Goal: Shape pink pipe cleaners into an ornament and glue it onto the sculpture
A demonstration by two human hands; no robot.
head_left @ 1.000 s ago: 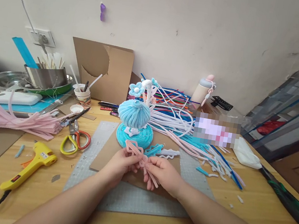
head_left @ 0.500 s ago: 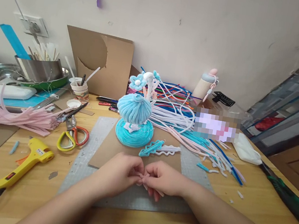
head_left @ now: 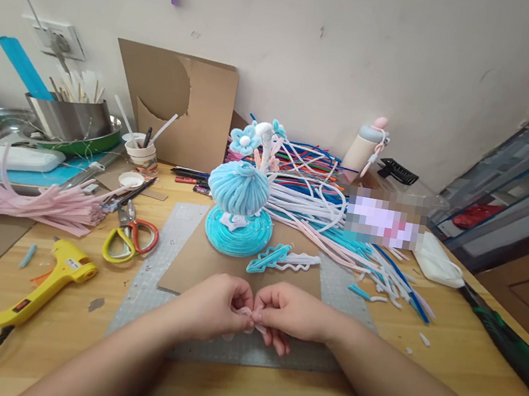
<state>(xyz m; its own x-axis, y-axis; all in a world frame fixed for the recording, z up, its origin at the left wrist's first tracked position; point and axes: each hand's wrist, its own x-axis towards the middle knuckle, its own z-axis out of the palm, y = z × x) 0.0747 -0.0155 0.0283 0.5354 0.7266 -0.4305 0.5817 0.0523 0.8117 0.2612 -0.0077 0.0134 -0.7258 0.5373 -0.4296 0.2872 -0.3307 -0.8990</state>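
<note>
Between the fingertips of both hands is a pale pink pipe cleaner (head_left: 245,312), bent into small waves and mostly covered by the fingers. My left hand (head_left: 218,308) is closed on its left part, and my right hand (head_left: 290,314) pinches it just beside. Beyond the hands, a blue and a white wavy pipe cleaner piece (head_left: 270,258) lie on a sheet of cardboard (head_left: 202,269). Behind them stands a pipe-cleaner lamp (head_left: 239,188) with a light blue pleated shade, a coiled turquoise base and blue flowers on top.
A yellow glue gun (head_left: 47,283) and scissors (head_left: 129,236) lie to the left, near a pink pipe cleaner bundle (head_left: 25,198). Loose pipe cleaners (head_left: 314,206) spread at the back right. A grey cutting mat (head_left: 142,292) lies under the cardboard. A bottle (head_left: 365,148) stands by the wall.
Both hands stay at nearly the same spot, with the fingers shifted slightly on the pink pipe cleaner. More of its wavy part shows now. The camera view has moved a little.
</note>
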